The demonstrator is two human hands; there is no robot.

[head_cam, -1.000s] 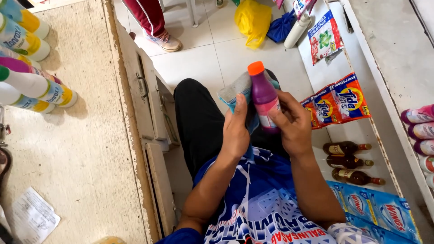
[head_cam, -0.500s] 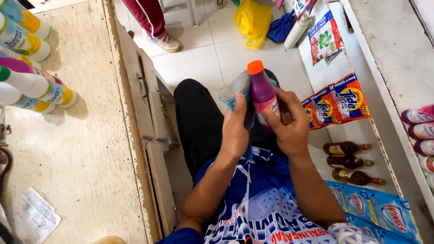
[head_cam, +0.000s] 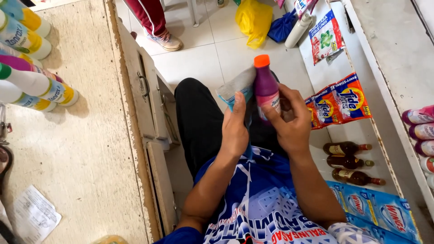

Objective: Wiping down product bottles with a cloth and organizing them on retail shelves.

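Note:
A purple plastic bottle (head_cam: 266, 88) with an orange cap stands upright in front of my chest. My right hand (head_cam: 289, 119) grips its lower body, fingers wrapped around the label. My left hand (head_cam: 235, 129) holds a light blue and grey cloth (head_cam: 236, 88) pressed against the bottle's left side. Both hands are above my lap; I wear black trousers and a blue printed shirt.
A beige counter (head_cam: 77, 149) on the left carries white and pink bottles (head_cam: 34, 83). A white shelf (head_cam: 361, 131) on the right holds orange sachets (head_cam: 341, 101), three dark brown bottles (head_cam: 350, 162) and blue packets (head_cam: 384, 212). A person's foot in a shoe (head_cam: 165, 40) and a yellow bag (head_cam: 253, 18) are on the tiled floor.
My right hand has shifted its grip slightly on the bottle, and the bottle has turned a little. My left hand and the cloth have hardly moved.

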